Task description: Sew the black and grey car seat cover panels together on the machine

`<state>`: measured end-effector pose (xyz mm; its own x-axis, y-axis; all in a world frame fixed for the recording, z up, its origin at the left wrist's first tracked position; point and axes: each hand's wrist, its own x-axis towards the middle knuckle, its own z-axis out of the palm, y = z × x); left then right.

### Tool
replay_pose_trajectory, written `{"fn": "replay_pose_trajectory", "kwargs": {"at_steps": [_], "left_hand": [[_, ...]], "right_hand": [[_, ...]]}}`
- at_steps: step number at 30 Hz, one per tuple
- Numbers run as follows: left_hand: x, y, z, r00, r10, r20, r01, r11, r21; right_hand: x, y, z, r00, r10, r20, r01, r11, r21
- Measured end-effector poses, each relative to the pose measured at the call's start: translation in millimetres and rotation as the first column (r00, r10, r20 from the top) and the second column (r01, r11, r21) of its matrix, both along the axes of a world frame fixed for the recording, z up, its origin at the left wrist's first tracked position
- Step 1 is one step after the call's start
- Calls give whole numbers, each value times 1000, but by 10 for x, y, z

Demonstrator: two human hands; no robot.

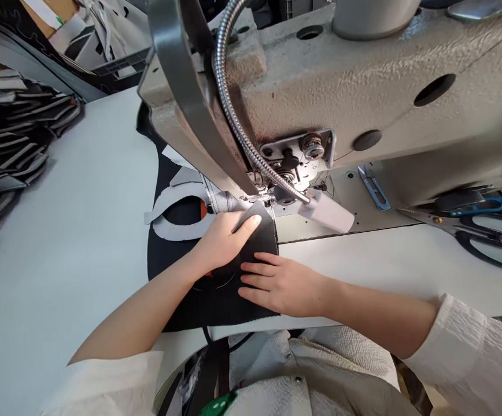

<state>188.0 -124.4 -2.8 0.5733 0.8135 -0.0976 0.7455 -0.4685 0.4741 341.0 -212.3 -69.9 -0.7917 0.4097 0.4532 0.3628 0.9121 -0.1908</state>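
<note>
Black fabric lies under the head of a sewing machine, its right edge near the needle. My left hand is closed on a raised flap of that fabric, thumb on top, just in front of the presser foot. Flat on the fabric's right side rests my right hand, fingers spread and holding nothing. To the left of my left hand, light grey pieces form a ring shape on the black fabric, with a bit of orange inside. The needle tip is hard to make out.
A small lamp on a flexible metal neck hangs right of the needle. Blue thread snips and large black-handled scissors lie to the right. Stacked fabric pieces stand at the left; a crate is behind.
</note>
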Motion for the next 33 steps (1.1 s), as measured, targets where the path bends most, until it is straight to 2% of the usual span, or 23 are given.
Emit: {"fn": "replay_pose_trajectory", "kwargs": {"at_steps": [1,3,5,8,10,12,14,16,19,21,23,27,30,33], "left_hand": [[-18,-44,-11,999,-37,1,37,999,27],[-49,-146,-73,982,-184,-52,191,964,187],[-58,-259,-139,927,-297,-229,363,863,351],[-35,-399,-155,822,-264,-505,512,733,448],[-28,-434,-122,768,-229,-599,559,696,451],[-46,-412,-102,755,-241,-609,578,684,445],[-84,-357,-118,781,-308,-543,575,694,433],[-125,-307,-163,822,-359,-442,542,731,415],[-168,-281,-232,863,-339,-376,480,782,397],[-186,-281,-254,869,-335,-364,469,793,390],[-199,-270,-250,879,-353,-321,457,815,356],[-192,-197,-188,903,-375,-208,415,886,207],[-153,-125,-148,910,-371,-185,399,903,156],[-106,-47,-153,915,-359,-185,391,904,176]], "right_hand": [[19,-5,10,1000,-25,10,25,1000,13],[47,-13,35,998,-58,37,56,998,39],[56,-29,54,996,-69,49,66,996,52],[29,-92,46,992,-119,49,117,993,32],[-16,-149,18,983,-174,59,174,985,15],[-91,-195,-16,977,-202,68,202,979,3],[-203,-223,-46,984,-166,65,166,986,-5],[-339,-233,-68,994,-92,59,92,996,0],[-489,-216,-81,999,4,39,-4,1000,8],[-499,-200,-74,999,38,7,-39,999,15],[-448,-199,-56,1000,1,-5,-1,1000,19],[-344,-245,-3,977,-199,79,197,980,32],[-326,-260,14,966,-241,97,237,970,50],[-306,-227,0,957,-275,95,272,961,46]]}}
